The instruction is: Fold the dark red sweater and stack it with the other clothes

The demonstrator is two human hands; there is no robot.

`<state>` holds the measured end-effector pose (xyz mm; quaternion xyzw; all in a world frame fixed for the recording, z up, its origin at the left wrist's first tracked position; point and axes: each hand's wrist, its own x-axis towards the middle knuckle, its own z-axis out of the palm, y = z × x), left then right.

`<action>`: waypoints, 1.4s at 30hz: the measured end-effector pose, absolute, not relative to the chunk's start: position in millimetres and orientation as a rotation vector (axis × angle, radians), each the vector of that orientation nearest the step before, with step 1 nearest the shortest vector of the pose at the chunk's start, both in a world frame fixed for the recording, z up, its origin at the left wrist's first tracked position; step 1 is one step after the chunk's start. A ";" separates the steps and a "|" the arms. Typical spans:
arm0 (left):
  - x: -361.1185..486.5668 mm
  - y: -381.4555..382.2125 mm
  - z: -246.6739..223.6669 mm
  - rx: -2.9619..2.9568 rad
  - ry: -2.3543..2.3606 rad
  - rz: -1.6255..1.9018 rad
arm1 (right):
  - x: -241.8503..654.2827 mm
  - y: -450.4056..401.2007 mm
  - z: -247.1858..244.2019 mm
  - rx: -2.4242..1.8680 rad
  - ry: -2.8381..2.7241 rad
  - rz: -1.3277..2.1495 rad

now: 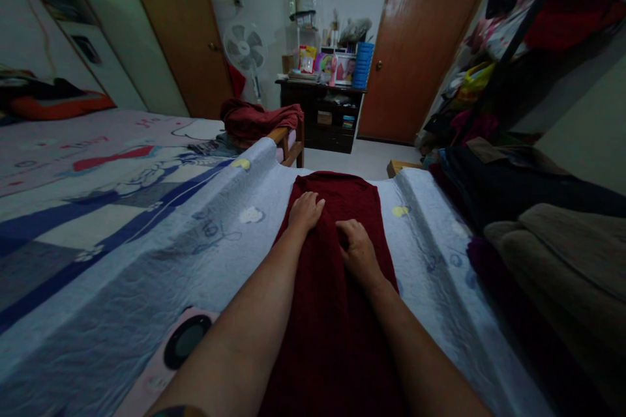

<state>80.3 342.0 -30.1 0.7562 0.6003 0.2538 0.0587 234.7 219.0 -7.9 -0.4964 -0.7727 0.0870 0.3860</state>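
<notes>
A dark red cloth (337,192) lies lengthwise on a pale blue sheet (229,260), its far edge near the sheet's far end. My left hand (306,210) rests on the cloth's left part, fingers extended and palm down. To its right, my right hand (358,251) has curled fingers at a raised fold of the same cloth, which runs between the two hands. Whether the right fingertips pinch the fold is hard to make out. A pink phone-like object (166,355) lies beside my left forearm, partly hidden by it.
Folded dark clothes (538,176) and a brown-grey cloth pile (562,241) flank the right side. A red-brown garment (259,120) hangs over a wooden frame (293,146) ahead. Further back stand a fan (244,45) and a dark cabinet (317,107). A patterned blanket (98,176) covers the left.
</notes>
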 end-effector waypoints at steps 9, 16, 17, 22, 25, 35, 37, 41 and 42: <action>81.5 340.6 -27.8 2.315 1.856 0.716 | 232.5 221.2 -11.4 -1.257 -1.985 0.176; 80.1 341.3 -29.0 2.318 1.832 0.727 | 234.4 216.9 -8.0 -1.381 -1.945 0.190; 79.9 341.5 -29.5 2.318 1.830 0.729 | 234.5 216.8 -7.5 -1.364 -1.943 0.226; 80.4 341.3 -29.9 2.327 1.842 0.719 | 233.5 218.2 -5.3 -1.179 -1.859 0.446; 81.7 339.9 -28.9 2.350 1.871 0.678 | 231.7 219.7 -6.6 -1.117 -1.848 0.500; 92.3 330.0 -18.5 2.406 2.054 0.552 | 228.8 224.9 -16.4 -1.166 -2.031 0.404; 94.0 327.5 -13.6 2.355 2.140 0.591 | 229.3 225.6 -17.7 -1.188 -2.036 0.380; 93.5 324.5 -4.7 2.257 2.069 0.479 | 230.8 225.9 -17.6 -1.218 -1.988 0.395; 93.0 323.9 -3.1 2.248 2.031 0.431 | 231.0 225.9 -17.1 -1.221 -1.972 0.403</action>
